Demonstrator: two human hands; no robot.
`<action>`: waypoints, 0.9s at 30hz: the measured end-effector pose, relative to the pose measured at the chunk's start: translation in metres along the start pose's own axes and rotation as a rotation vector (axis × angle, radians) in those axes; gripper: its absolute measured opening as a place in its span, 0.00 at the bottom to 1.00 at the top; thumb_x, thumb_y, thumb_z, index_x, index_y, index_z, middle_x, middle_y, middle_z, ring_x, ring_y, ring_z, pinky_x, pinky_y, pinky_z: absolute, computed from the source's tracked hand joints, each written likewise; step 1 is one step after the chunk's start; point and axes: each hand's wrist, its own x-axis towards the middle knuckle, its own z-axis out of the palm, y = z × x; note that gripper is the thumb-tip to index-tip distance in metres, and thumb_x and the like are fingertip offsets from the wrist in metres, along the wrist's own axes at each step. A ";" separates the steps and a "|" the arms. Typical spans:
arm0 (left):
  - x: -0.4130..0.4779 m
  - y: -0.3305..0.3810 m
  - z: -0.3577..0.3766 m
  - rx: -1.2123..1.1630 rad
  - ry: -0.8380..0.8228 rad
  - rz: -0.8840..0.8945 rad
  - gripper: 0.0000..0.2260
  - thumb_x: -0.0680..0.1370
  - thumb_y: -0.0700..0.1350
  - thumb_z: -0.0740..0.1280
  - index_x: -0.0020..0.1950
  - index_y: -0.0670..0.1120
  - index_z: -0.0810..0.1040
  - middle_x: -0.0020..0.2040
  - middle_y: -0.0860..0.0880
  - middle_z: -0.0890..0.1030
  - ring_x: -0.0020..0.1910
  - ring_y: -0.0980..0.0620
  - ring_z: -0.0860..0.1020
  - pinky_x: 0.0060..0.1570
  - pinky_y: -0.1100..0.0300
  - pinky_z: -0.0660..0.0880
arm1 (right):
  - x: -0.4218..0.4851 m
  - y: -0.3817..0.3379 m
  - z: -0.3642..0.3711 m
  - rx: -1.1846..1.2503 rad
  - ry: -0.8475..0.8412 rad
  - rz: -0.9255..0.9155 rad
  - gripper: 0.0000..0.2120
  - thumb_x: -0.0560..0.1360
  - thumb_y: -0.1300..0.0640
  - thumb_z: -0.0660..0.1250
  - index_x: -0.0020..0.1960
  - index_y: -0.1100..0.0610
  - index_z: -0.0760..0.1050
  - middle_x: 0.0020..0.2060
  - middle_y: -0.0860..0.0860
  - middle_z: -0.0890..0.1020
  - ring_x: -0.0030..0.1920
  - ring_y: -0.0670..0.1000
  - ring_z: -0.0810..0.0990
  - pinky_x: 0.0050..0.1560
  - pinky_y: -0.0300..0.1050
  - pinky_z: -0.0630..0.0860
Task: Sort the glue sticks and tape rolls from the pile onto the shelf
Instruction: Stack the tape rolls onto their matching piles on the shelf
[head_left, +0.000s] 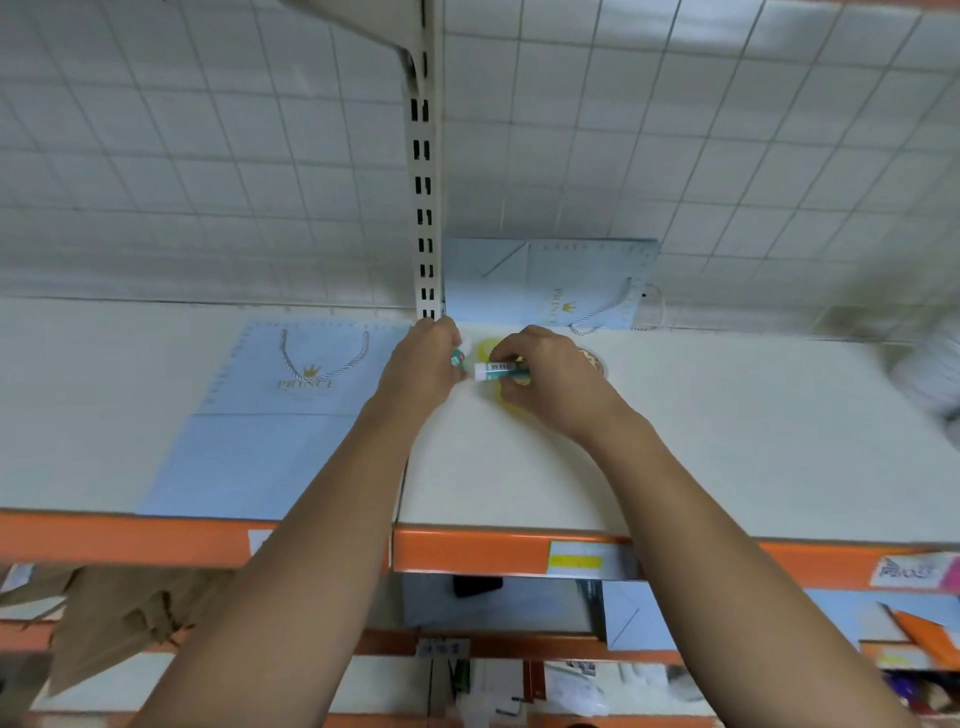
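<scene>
1. Right hand (545, 379): fingers pinch a white-and-teal glue stick (498, 370), held level just above the shelf (727, 441).
2. Left hand (423, 364): curled round a second glue stick (457, 358) (only its teal tip shows).
3. Yellow tape rolls (511, 408) lie on the shelf under the right hand.
4. A blue paper bag (291, 405) lies flat to the left.

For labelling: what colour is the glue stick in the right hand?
The slim cylindrical glue stick is teal with a white end; head view.
</scene>
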 end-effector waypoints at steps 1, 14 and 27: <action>-0.002 0.001 0.001 0.018 -0.010 -0.015 0.13 0.73 0.38 0.72 0.56 0.40 0.75 0.54 0.41 0.74 0.51 0.41 0.76 0.46 0.54 0.71 | -0.005 0.001 -0.002 -0.009 0.016 0.022 0.14 0.72 0.62 0.68 0.56 0.56 0.79 0.49 0.54 0.79 0.49 0.55 0.78 0.43 0.42 0.67; -0.077 0.124 0.015 0.022 -0.143 0.304 0.12 0.70 0.43 0.68 0.51 0.46 0.73 0.51 0.45 0.74 0.51 0.42 0.74 0.47 0.49 0.73 | -0.134 0.044 -0.066 -0.010 0.273 0.301 0.11 0.71 0.60 0.67 0.53 0.55 0.75 0.46 0.51 0.77 0.47 0.54 0.76 0.48 0.54 0.75; -0.155 0.376 0.136 -0.120 -0.382 0.714 0.10 0.71 0.44 0.67 0.52 0.49 0.76 0.50 0.50 0.75 0.50 0.47 0.75 0.48 0.50 0.74 | -0.364 0.170 -0.178 -0.105 0.466 0.744 0.07 0.73 0.59 0.66 0.50 0.54 0.75 0.45 0.50 0.77 0.46 0.52 0.75 0.45 0.55 0.76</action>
